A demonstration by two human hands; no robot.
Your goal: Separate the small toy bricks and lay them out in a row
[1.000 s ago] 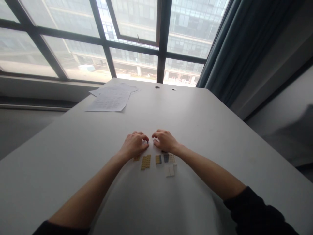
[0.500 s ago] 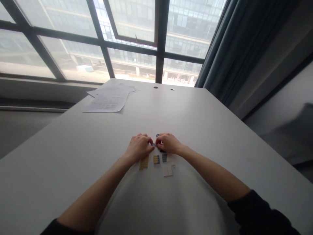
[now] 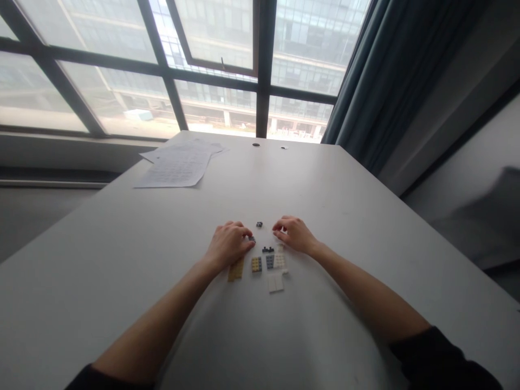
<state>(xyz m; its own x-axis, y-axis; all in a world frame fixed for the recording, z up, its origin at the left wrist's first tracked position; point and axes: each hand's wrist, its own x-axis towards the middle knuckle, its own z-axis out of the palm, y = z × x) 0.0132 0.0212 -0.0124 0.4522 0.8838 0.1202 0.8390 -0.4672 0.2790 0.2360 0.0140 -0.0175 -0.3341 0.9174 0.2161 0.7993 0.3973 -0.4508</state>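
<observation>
My left hand [image 3: 229, 244] is closed, with thumb and forefinger pinching a small grey toy brick [image 3: 252, 239]. To the right, my right hand [image 3: 296, 234] hovers over the table with its fingers slightly apart and nothing visible between them. A small black-and-grey brick piece [image 3: 259, 223] lies beyond and between the hands. Closer to me are black pieces [image 3: 267, 249], a grey studded brick [image 3: 270, 262] beside white studded bricks [image 3: 280, 261], and a yellow-and-grey brick [image 3: 257, 264]. Yellow plates [image 3: 235, 271] sit partly under my left wrist. Smooth white tiles [image 3: 275, 284] lie nearest me.
Printed paper sheets [image 3: 174, 165] lie at the far left of the white table [image 3: 325, 189]. Two small round spots, one a dark disc [image 3: 255, 144], show near its far edge. Beyond are a window [image 3: 221, 103] and a dark curtain [image 3: 377, 92].
My right hand has moved right, away from the left hand and the small grey brick, uncovering the black and white pieces. My left hand keeps its pinch on the brick.
</observation>
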